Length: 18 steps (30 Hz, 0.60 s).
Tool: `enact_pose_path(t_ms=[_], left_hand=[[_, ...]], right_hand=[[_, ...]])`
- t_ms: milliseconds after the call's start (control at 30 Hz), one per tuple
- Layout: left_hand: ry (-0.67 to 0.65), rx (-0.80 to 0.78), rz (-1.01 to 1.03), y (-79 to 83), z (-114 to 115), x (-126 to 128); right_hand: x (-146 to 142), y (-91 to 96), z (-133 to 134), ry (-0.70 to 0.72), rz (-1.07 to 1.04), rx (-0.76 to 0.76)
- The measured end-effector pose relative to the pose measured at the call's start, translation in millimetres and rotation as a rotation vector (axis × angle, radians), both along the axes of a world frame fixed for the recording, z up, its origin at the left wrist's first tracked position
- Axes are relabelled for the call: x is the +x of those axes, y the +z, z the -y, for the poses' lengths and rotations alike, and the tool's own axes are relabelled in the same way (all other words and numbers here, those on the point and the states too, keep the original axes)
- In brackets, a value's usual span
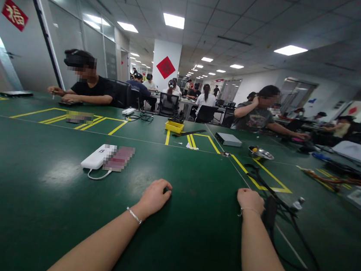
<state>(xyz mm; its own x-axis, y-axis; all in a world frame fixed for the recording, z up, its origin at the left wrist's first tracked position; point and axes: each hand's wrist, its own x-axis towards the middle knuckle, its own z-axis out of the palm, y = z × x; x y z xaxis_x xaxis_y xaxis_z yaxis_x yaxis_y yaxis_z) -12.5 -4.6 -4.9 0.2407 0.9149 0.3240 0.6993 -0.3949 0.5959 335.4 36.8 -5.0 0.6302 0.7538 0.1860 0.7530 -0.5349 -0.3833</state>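
Observation:
My left hand (156,196) rests on the green table (47,190), fingers curled under in a loose fist, a bracelet on the wrist. My right hand (250,200) also lies on the table with its fingers closed; nothing shows in either fist. A white power bank (98,156) with a cable lies ahead of my left hand. Just right of my right wrist sits a black device (269,212) with black cables running off.
Yellow tape outlines mark the table. A yellow bin (174,126), a grey box (228,139) and a metal dish (260,153) stand further back. Black scissors (254,172) lie at the right. One person sits at the far left, another at the far right; more sit behind.

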Motion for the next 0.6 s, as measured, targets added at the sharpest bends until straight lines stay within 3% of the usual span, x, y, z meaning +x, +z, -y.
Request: enact_pose_path(t_ms=[100,267,433,500,600], left_hand=[[-0.012,-0.001,-0.023,-1.0,0,0],[-0.017,-0.010,-0.082,0.4,1,1],[0.009,0.023,-0.129,-1.6,-1,5],[0.017,0.022,-0.158,-4.5,-3,5],[0.009,0.001,-0.201,-8.2,-4,5]], right_hand=[[-8,4.6,0,0.073,0.054,0.064],[-69,21.5,0,0.532,0.199,0.273],[-150,18.5,14,1.086,0.185,0.106],[-170,12.4,22,1.211,0.199,0.000],[-183,6.5,30,1.272,0.198,-0.132]])
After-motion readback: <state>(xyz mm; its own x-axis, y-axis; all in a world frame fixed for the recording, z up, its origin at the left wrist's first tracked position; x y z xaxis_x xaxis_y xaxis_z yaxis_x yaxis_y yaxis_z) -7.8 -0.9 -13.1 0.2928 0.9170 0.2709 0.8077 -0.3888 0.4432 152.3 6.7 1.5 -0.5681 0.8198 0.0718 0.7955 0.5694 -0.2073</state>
